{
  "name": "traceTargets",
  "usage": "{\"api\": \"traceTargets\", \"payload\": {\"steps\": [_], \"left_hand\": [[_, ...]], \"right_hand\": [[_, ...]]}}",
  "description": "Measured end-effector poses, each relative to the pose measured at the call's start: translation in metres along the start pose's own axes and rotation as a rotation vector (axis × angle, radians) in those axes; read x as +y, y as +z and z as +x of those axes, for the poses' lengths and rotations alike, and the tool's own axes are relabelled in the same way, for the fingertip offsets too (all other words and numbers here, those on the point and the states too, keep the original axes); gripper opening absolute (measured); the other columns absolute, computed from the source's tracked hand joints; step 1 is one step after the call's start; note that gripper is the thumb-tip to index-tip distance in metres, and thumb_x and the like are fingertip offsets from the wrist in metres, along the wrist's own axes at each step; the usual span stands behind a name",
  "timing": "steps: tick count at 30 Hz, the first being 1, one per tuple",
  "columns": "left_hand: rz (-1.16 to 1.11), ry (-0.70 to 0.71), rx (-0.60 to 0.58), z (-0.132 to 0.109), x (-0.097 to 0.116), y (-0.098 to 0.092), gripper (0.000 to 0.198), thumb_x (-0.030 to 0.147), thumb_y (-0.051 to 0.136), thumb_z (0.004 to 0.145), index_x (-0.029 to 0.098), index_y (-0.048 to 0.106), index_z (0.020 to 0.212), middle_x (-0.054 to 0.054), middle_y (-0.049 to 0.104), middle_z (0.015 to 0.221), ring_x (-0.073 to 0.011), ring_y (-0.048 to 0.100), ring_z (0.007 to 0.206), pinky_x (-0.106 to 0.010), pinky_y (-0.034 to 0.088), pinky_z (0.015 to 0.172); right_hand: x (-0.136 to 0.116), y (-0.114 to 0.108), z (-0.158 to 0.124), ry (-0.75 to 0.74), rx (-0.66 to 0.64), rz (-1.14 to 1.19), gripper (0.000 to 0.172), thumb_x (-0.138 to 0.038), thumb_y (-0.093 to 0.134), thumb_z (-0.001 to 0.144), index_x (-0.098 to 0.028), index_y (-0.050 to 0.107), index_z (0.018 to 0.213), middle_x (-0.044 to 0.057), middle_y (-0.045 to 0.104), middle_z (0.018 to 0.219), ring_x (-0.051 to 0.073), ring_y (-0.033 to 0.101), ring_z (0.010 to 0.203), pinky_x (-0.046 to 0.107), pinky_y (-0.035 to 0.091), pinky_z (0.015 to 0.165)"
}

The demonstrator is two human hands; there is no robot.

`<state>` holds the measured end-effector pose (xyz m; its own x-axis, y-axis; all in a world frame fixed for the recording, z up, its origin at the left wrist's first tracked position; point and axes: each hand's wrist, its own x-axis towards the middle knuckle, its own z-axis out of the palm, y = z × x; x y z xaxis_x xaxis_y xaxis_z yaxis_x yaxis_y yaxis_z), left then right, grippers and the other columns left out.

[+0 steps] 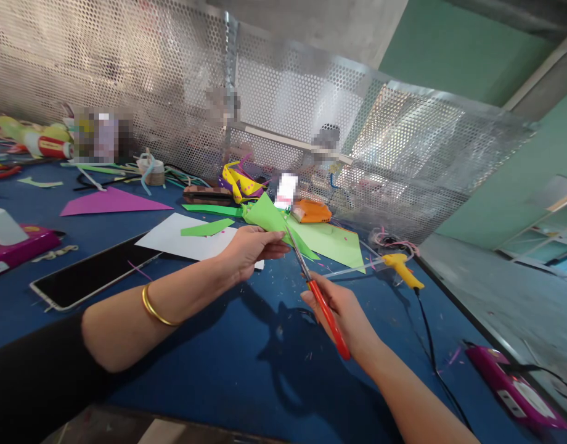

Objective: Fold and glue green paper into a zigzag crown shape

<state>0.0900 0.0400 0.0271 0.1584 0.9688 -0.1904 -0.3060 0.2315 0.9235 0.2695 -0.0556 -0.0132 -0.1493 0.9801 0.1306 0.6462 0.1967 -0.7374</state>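
Note:
A folded piece of bright green paper is pinched between the thumb and fingers of my left hand, raised over the blue table. My right hand is closed around red-handled scissors. Their metal blades point up and away, touching or overlapping the green paper's right part near my left fingertips. Behind the held paper lies a pale green sheet. A white sheet with a green strip on it lies left of my left hand.
A phone and pink paper lie left. A yellow glue gun with a black cord and a purple power strip are right. An orange packet and yellow ribbon sit before a perforated metal screen.

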Motion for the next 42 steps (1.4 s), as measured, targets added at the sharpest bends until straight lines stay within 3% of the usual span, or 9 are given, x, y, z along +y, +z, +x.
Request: {"api": "traceTargets", "payload": {"steps": [11, 15, 24, 32, 42], "left_hand": [[-0.061, 0.006, 0.012, 0.001, 0.003, -0.003, 0.009, 0.015, 0.067, 0.078, 0.011, 0.069, 0.070, -0.009, 0.072, 0.062, -0.0177, 0.069, 0.057, -0.026, 0.057, 0.055], [-0.119, 0.071, 0.061, 0.003, 0.004, -0.003, 0.005, 0.008, 0.068, 0.075, 0.012, 0.068, 0.072, -0.003, 0.070, 0.062, -0.0113, 0.063, 0.049, -0.023, 0.056, 0.056], [-0.111, 0.076, 0.075, 0.003, 0.001, -0.002, 0.010, 0.005, 0.069, 0.074, 0.010, 0.067, 0.065, -0.004, 0.068, 0.056, -0.0120, 0.062, 0.047, -0.023, 0.056, 0.052], [-0.074, 0.052, 0.070, 0.000, -0.005, 0.003, 0.009, 0.006, 0.069, 0.073, 0.009, 0.068, 0.065, -0.005, 0.069, 0.058, -0.0115, 0.062, 0.047, -0.022, 0.056, 0.051], [-0.071, 0.053, 0.026, 0.000, -0.003, 0.002, 0.006, 0.006, 0.070, 0.072, 0.008, 0.068, 0.067, -0.005, 0.070, 0.062, -0.0122, 0.062, 0.048, -0.024, 0.056, 0.052]], "right_hand": [[-0.011, 0.001, -0.001, 0.015, 0.019, -0.010, 0.040, -0.045, 0.053, 0.087, -0.019, 0.062, 0.117, -0.001, 0.058, 0.064, 0.013, 0.051, 0.050, 0.024, 0.043, 0.050], [-0.011, 0.000, -0.001, 0.046, -0.001, 0.030, 0.045, -0.045, 0.053, 0.086, -0.018, 0.059, 0.122, -0.002, 0.056, 0.061, 0.013, 0.050, 0.049, 0.024, 0.043, 0.049], [-0.007, 0.004, -0.003, 0.038, -0.052, 0.058, 0.039, -0.051, 0.052, 0.090, -0.019, 0.057, 0.113, -0.005, 0.045, 0.063, 0.010, 0.038, 0.053, 0.022, 0.033, 0.049], [-0.004, 0.005, -0.003, 0.024, -0.020, -0.048, 0.040, -0.052, 0.050, 0.091, -0.021, 0.055, 0.116, -0.002, 0.055, 0.068, 0.013, 0.047, 0.058, 0.024, 0.037, 0.055], [-0.014, 0.009, -0.004, -0.022, 0.072, -0.144, 0.032, -0.048, 0.048, 0.091, -0.020, 0.062, 0.099, 0.002, 0.063, 0.073, 0.016, 0.056, 0.061, 0.025, 0.040, 0.058]]}}
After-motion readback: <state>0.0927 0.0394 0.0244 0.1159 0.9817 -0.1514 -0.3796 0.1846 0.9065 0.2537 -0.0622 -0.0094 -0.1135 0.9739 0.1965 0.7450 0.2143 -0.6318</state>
